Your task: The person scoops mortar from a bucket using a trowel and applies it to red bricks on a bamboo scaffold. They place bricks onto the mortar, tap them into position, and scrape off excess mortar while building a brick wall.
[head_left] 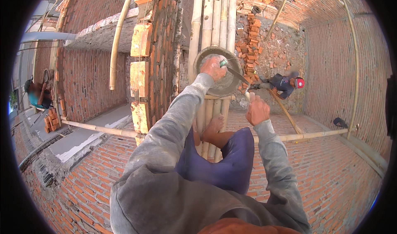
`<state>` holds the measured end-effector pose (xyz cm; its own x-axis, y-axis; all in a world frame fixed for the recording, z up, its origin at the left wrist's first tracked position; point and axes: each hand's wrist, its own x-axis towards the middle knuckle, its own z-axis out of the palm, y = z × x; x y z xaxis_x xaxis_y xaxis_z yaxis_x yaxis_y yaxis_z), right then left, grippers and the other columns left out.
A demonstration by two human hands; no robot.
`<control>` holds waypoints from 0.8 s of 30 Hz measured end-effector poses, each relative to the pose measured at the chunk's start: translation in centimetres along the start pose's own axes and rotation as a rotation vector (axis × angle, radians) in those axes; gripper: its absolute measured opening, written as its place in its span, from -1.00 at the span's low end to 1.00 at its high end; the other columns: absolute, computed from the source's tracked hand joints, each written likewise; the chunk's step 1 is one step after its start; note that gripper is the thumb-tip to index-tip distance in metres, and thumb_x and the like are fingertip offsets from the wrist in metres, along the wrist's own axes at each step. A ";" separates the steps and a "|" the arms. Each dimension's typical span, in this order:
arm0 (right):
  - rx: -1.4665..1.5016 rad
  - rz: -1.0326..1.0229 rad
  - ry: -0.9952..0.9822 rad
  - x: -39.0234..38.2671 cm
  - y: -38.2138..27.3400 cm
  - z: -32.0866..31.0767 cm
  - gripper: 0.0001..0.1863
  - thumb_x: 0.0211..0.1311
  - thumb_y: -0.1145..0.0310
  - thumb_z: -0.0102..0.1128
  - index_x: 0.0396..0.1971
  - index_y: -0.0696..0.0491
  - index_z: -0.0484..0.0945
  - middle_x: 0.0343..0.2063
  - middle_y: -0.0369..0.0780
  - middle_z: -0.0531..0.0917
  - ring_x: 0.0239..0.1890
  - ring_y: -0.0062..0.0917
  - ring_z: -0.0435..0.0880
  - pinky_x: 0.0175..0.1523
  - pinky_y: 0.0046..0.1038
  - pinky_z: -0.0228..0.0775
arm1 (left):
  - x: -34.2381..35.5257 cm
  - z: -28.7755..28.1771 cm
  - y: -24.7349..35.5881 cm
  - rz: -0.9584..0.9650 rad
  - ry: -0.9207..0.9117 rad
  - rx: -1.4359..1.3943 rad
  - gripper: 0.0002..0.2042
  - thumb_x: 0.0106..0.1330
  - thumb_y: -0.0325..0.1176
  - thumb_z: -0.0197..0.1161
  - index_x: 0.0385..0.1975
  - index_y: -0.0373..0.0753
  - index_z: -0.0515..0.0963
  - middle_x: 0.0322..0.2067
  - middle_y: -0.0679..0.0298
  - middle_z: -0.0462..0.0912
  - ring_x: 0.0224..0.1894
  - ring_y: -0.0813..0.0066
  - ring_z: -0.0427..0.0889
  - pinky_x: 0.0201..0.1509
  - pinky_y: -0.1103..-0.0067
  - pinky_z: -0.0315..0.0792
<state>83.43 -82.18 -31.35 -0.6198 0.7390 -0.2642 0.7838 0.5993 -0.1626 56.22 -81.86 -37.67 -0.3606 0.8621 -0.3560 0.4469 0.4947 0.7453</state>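
My left hand (214, 68) is closed on a green-handled trowel (235, 74) over a round mortar bucket (194, 68), its dark blade angled down to the right. My right hand (257, 110), just right of the bucket, grips a second tool (248, 95) by its pale handle; its tip reaches toward the trowel blade, and I cannot tell if they touch. The bucket holds wet grey mortar and stands on bamboo poles (213, 10). My bare feet rest on the poles below it.
A brick wall edge (140, 74) runs close on the left. Below right, a worker in a red cap (281, 85) is near a brick stack (252, 35) and plank (289, 116). Another worker (39, 93) is at far left. Bamboo rails (300, 136) cross on both sides, above drops.
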 end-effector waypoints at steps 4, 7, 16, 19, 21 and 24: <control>-0.297 -0.194 0.006 7.5 -0.4 1.0 -0.63 0.11 0.41 0.30 -0.05 0.16 0.55 -0.34 -0.15 0.60 -0.22 -0.29 0.75 -0.23 -0.27 0.64 | 2.4 -1.6 -4.3 -0.163 0.323 -0.125 -0.67 0.24 -0.26 0.35 -0.02 -0.18 0.69 -0.10 -0.02 0.74 0.00 -0.09 0.68 0.09 0.18 0.53; -0.454 -0.259 0.004 11.4 -0.4 2.8 -0.73 0.07 0.43 0.34 -0.21 0.17 0.59 -0.34 -0.17 0.61 -0.25 -0.33 0.74 -0.27 -0.29 0.63 | 3.4 -0.3 -8.4 -0.401 0.636 -0.038 -0.66 0.27 -0.20 0.36 0.00 -0.15 0.71 -0.05 -0.01 0.74 0.03 -0.07 0.68 0.10 0.15 0.51; -0.300 -0.386 -0.258 21.0 3.2 14.4 -0.79 0.07 0.44 0.33 -0.27 0.16 0.69 -0.24 -0.02 0.72 -0.10 -0.21 0.78 -0.11 -0.15 0.64 | 6.3 8.2 -16.4 -0.741 0.547 -0.549 -0.34 0.41 0.21 0.14 -0.09 -0.44 0.68 -0.01 -0.18 0.68 0.09 -0.14 0.63 0.21 0.16 0.46; -0.133 -0.309 -0.360 21.4 5.1 15.8 -0.76 0.23 0.30 0.29 -0.25 0.17 0.67 -0.27 0.04 0.74 -0.19 -0.11 0.78 -0.12 -0.13 0.62 | 7.2 8.5 -17.4 -0.616 0.631 -0.657 -0.34 0.40 0.22 0.16 -0.38 -0.46 0.66 -0.30 -0.13 0.72 -0.20 -0.14 0.66 0.00 0.11 0.47; 0.091 -0.088 -0.489 20.3 5.6 16.1 -0.65 0.36 0.17 0.25 -0.24 0.23 0.64 -0.40 0.01 0.73 -0.28 -0.13 0.78 -0.17 -0.14 0.60 | 7.6 8.5 -17.7 -0.479 0.605 -0.645 -0.33 0.38 0.21 0.19 -0.52 -0.46 0.61 -0.47 -0.08 0.68 -0.36 -0.10 0.62 -0.11 0.10 0.45; 0.383 0.138 -0.658 17.6 5.5 16.1 -0.60 0.37 0.11 0.28 -0.24 0.24 0.65 -0.43 -0.01 0.72 -0.31 -0.17 0.76 -0.20 -0.13 0.57 | 9.5 8.1 -18.4 -0.294 0.595 -0.504 -0.35 0.34 0.18 0.25 -0.61 -0.46 0.56 -0.60 -0.03 0.61 -0.48 -0.03 0.58 -0.20 0.12 0.45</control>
<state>77.38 -70.84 -52.23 -0.4593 0.3923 -0.7969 0.8851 0.2784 -0.3731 51.20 -81.90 -59.29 -0.8409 0.4333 -0.3241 -0.1026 0.4604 0.8817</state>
